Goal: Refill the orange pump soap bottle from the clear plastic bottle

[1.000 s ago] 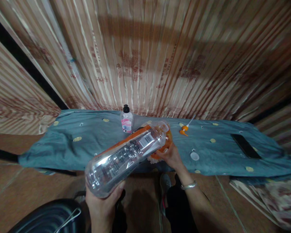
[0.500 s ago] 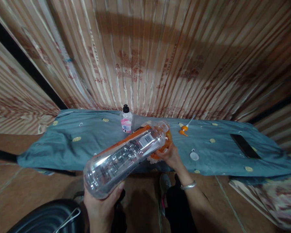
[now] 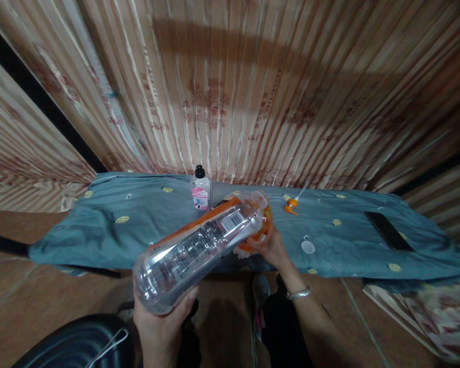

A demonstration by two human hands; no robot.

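My left hand (image 3: 163, 322) is wrapped round the base of a large clear plastic bottle (image 3: 199, 250) with an orange-edged label and a barcode. The bottle lies tilted, its open neck up and to the right. My right hand (image 3: 268, 244) grips an orange bottle (image 3: 266, 225), partly hidden behind the clear bottle's neck. Under my right hand, some white frilly material (image 3: 243, 252) shows. An orange pump top (image 3: 291, 204) with a clear tube lies to the right. Close to it is a round white cap (image 3: 307, 247). A small clear bottle (image 3: 200, 190) with a black cap and pink label stands behind.
A low bench or bed with a blue-green cloth (image 3: 99, 225) runs across in front of me. A black phone (image 3: 388, 231) lies at its right end. Behind hangs a striped curtain (image 3: 214, 76). At lower left is a black ridged stool (image 3: 80, 342).
Almost nothing differs. Both hands keep their hold, and the clear bottle stays tilted toward the orange bottle. The whole view has shifted very slightly.
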